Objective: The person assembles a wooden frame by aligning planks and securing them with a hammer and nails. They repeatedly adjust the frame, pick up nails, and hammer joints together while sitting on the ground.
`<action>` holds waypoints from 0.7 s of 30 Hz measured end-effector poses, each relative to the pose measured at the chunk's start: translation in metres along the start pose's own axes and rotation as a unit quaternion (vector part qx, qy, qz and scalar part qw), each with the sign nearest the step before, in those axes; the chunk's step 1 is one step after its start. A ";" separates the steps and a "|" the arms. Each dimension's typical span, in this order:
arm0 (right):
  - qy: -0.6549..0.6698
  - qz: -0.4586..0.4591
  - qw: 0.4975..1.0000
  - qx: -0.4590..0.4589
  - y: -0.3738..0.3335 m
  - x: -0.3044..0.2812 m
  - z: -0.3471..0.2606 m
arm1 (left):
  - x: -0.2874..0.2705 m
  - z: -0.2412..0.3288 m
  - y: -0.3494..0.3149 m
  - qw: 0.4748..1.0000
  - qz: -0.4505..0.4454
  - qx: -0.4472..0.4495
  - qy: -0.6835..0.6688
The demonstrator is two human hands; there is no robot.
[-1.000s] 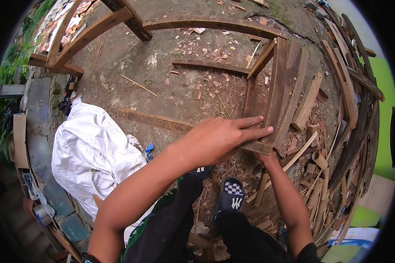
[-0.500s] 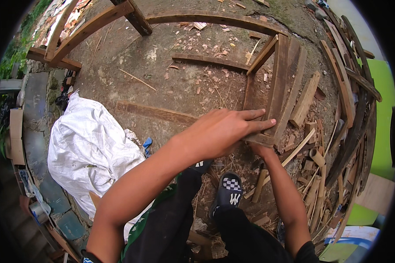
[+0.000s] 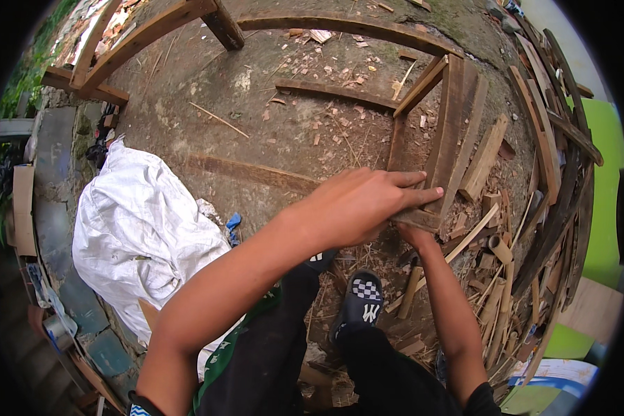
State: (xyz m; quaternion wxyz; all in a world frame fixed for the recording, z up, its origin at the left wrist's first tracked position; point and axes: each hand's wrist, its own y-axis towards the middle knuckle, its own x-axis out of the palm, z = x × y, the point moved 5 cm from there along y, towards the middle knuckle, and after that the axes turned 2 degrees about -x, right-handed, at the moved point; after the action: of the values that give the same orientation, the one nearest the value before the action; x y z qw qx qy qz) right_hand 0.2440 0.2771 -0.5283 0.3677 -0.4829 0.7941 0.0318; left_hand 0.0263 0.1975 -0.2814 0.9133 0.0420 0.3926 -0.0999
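A brown wooden frame (image 3: 445,125) of jointed beams stands in front of me, its near corner under my hands. My left hand (image 3: 374,201) reaches across to that corner. Two of its fingers stretch over the top of the wood, while its thumb and other fingers are hidden. From below, my right hand (image 3: 414,237) holds the same corner by the short end piece (image 3: 417,220); most of its fingers are out of sight behind the wood. A loose-looking plank (image 3: 464,135) lies along the frame's right side. One long beam (image 3: 256,172) runs leftward from behind my left hand.
A white woven sack (image 3: 142,236) lies at the left beside a stone wall edge (image 3: 54,166). Wood offcuts and bamboo pieces (image 3: 500,249) crowd the right, by stacked long planks (image 3: 568,222). Wood chips litter the ground. My sandalled foot (image 3: 360,305) is just below the frame.
My hands and the wooden frame sit slightly farther right in the view, along with much of the far ground. The hold on the corner looks the same.
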 end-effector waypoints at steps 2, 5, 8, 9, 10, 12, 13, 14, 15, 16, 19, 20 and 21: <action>-0.043 -0.021 0.999 -0.008 -0.004 0.002 0.002 | -0.002 -0.002 0.000 1.000 -0.004 -0.001 -0.004; -0.085 -0.028 0.996 -0.020 -0.010 0.003 0.007 | -0.005 0.001 0.001 1.000 -0.018 -0.012 -0.001; -0.102 0.017 0.993 -0.051 -0.010 0.001 0.010 | -0.005 0.002 0.004 1.000 -0.001 0.000 -0.004; -0.100 0.047 0.991 -0.072 -0.009 -0.001 0.004 | -0.004 0.001 0.004 1.000 0.001 0.000 -0.003; -0.099 0.076 0.988 -0.093 -0.010 -0.002 -0.002 | -0.004 0.000 0.004 1.000 0.002 0.001 -0.002; -0.074 0.081 0.990 -0.083 -0.010 -0.004 -0.005 | -0.004 -0.001 0.004 1.000 0.000 0.001 -0.001; -0.066 0.085 0.991 -0.080 -0.010 -0.005 -0.007 | -0.004 -0.001 0.005 1.000 -0.004 0.000 -0.002; -0.065 0.088 0.991 -0.083 -0.010 -0.005 -0.009 | -0.004 0.000 0.005 1.000 -0.008 -0.001 -0.002; -0.063 0.057 0.995 -0.060 -0.009 -0.004 -0.009 | -0.004 0.000 0.005 1.000 -0.011 -0.005 -0.003; -0.062 0.026 0.997 -0.037 -0.008 -0.002 -0.008 | -0.004 0.000 0.004 1.000 -0.015 -0.009 -0.004; -0.064 -0.088 0.993 0.041 -0.008 -0.001 0.000 | -0.004 0.001 0.002 1.000 -0.007 -0.005 -0.001; -0.065 -0.100 0.992 0.049 -0.009 -0.002 0.001 | -0.004 0.002 0.002 1.000 -0.002 0.000 0.001; -0.062 -0.104 0.991 0.048 -0.008 -0.001 0.001 | -0.003 0.002 0.001 1.000 -0.005 -0.002 0.003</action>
State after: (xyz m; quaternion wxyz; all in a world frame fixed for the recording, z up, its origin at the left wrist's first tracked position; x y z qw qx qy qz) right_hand 0.2511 0.2735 -0.5256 0.4403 -0.5419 0.7157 -0.0151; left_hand 0.0257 0.1988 -0.2778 0.9118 0.0390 0.3955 -0.1033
